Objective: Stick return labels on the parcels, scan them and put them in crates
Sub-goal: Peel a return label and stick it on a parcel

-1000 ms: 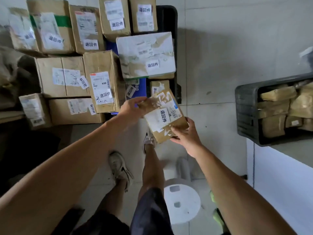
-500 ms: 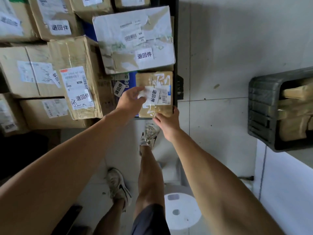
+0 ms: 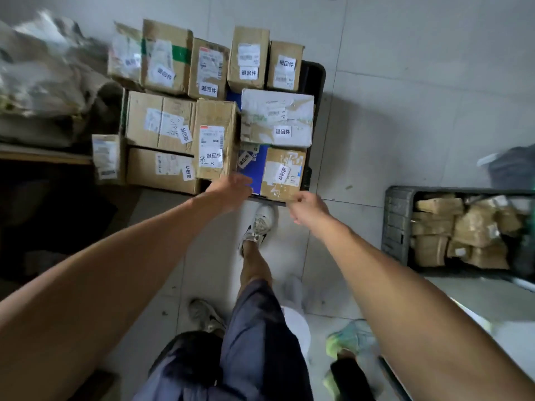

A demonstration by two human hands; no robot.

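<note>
Tiled floor (image 3: 376, 117) with one black crate (image 3: 314, 82) of stacked parcels. A small parcel (image 3: 283, 173), gripped by both hands half a second ago, now sits in the crate's near right corner. Left hand (image 3: 231, 190) has let go, fingers relaxed; right hand (image 3: 307, 209), blurred, seems loosely curled just beside it. Eleven labels read 退回件. A second crate (image 3: 397, 227) stands right.
</note>
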